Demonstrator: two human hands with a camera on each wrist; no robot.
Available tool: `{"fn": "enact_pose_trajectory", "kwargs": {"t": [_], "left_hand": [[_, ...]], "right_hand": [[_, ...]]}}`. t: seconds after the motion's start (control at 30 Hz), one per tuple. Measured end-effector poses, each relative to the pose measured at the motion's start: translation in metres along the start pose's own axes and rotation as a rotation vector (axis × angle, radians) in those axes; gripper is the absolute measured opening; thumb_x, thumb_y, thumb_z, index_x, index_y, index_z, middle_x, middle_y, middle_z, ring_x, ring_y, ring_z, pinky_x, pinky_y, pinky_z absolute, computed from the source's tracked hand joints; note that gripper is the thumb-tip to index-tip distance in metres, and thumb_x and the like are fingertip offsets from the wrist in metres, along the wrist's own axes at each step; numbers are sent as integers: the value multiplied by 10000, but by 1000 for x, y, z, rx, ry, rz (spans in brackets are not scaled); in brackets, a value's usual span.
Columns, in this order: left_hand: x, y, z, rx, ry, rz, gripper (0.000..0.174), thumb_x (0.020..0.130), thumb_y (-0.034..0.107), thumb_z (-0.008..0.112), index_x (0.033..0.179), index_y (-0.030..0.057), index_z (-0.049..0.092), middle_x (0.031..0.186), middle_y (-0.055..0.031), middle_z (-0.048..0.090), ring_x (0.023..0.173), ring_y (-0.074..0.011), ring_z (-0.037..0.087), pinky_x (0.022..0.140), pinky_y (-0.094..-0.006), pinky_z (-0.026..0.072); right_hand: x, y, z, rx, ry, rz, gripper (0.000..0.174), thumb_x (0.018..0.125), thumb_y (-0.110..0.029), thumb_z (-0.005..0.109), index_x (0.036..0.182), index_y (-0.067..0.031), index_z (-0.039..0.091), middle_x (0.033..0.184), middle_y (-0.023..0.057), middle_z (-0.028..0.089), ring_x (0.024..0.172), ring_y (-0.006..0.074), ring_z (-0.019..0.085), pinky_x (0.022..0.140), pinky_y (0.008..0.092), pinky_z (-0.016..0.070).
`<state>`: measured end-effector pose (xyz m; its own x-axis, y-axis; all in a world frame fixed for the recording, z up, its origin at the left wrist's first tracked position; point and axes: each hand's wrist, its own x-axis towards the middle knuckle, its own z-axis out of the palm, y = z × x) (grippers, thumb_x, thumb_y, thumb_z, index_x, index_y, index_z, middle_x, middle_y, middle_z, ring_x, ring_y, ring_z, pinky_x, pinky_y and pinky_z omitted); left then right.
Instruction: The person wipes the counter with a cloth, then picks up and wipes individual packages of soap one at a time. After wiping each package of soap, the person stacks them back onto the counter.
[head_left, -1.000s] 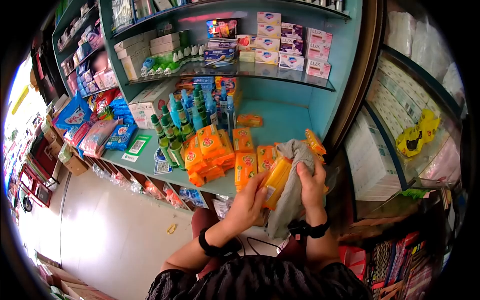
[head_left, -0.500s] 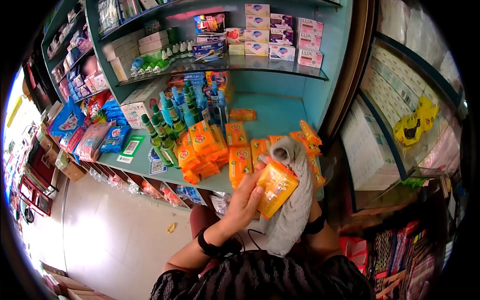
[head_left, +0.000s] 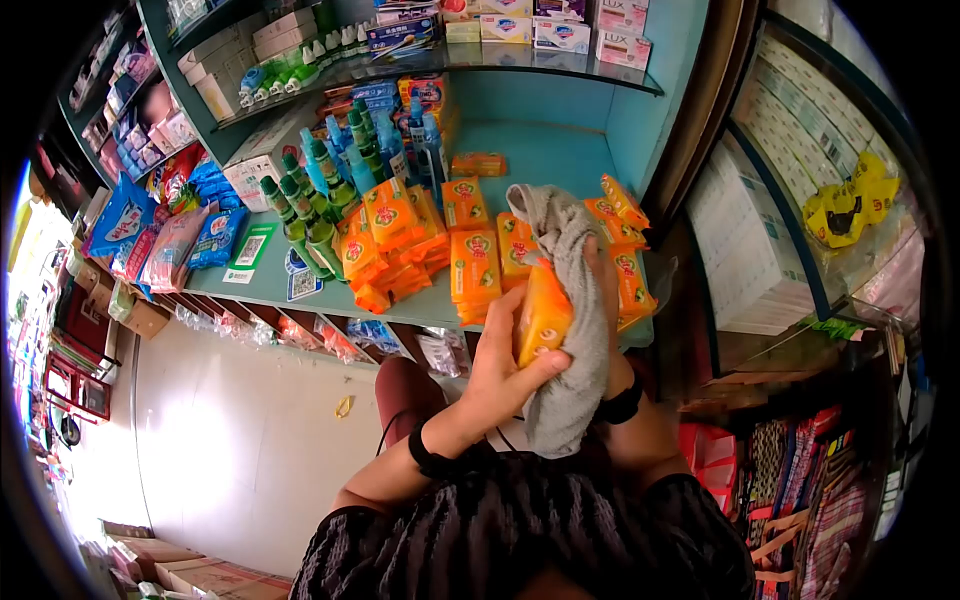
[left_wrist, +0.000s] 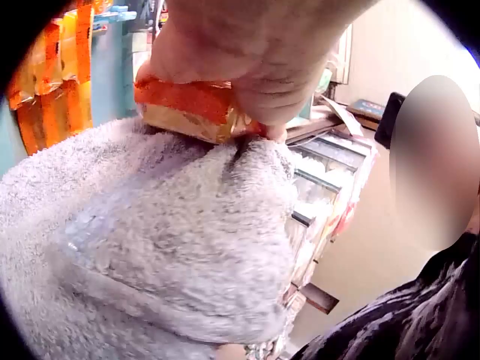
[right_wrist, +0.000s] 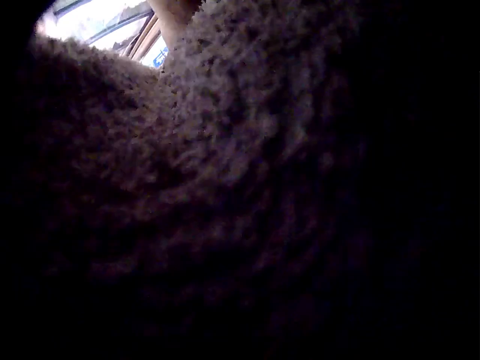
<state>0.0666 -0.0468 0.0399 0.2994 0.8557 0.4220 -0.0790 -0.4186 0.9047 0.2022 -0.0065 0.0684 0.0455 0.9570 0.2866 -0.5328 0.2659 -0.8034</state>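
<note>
My left hand [head_left: 497, 372] grips an orange-and-yellow packet [head_left: 545, 318], thumb across its lower end; in the left wrist view the fingers hold the packet [left_wrist: 187, 105] against fluffy grey cloth [left_wrist: 172, 240]. The grey towel [head_left: 575, 400] hangs along the packet's right side, in contact with it. My right hand [head_left: 602, 285] is behind the towel, mostly hidden, with the cloth draped over it. Dark towel [right_wrist: 225, 157] fills nearly all of the right wrist view. Beyond the hands, orange packets [head_left: 475, 270] stand and lie on the blue-green shelf [head_left: 545, 140].
Left of the orange packets stand green bottles [head_left: 322, 238] and blue spray bottles [head_left: 436, 150]. A glass shelf [head_left: 480, 58] with boxed soaps runs above. A cabinet with a yellow bag [head_left: 850, 205] is at the right, folded bags [head_left: 790, 480] below it.
The packet has turned from its broad face to a narrower side, with the towel against it. My right hand has slipped mostly behind the cloth. The head view has tilted down.
</note>
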Motion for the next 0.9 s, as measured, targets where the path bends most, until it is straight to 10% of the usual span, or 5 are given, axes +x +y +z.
{"fn": "enact_pose_trajectory", "kwargs": {"t": [0.37, 0.53, 0.8, 0.9], "left_hand": [[-2, -19, -19, -577, 33, -337, 707, 913, 616, 452, 1300, 24, 432, 1108, -48, 552, 980, -131, 522, 795, -267, 428], [7, -9, -19, -743, 128, -253, 697, 957, 562, 377, 1406, 31, 334, 1356, -144, 472, 1218, -276, 493, 1048, -409, 381], [16, -5, -20, -592, 275, -102, 619, 988, 501, 341, 1375, 19, 366, 1326, -160, 491, 1204, -253, 509, 999, -377, 427], [19, -5, -21, -535, 325, -28, 572, 997, 468, 348, 1357, 25, 375, 1295, -149, 503, 1175, -225, 519, 976, -345, 433]], "right_hand": [[1, 30, -14, -39, -76, 173, 626, 1009, -512, 286, 1366, -12, 407, 1256, 103, 518, 1079, 152, 529, 941, 287, 423], [-21, 36, -8, -6, -80, 200, 612, 1029, -464, 203, 1396, 2, 354, 1287, 119, 497, 1140, 167, 492, 985, 290, 387], [-19, 45, -30, -664, -164, 23, 582, 1037, -409, 210, 1442, 3, 276, 1407, 133, 405, 1268, 199, 417, 1063, 319, 328], [-28, 36, -12, -66, -132, 139, 565, 1038, -371, 252, 1457, 6, 232, 1456, 136, 342, 1329, 236, 353, 1099, 342, 275]]}}
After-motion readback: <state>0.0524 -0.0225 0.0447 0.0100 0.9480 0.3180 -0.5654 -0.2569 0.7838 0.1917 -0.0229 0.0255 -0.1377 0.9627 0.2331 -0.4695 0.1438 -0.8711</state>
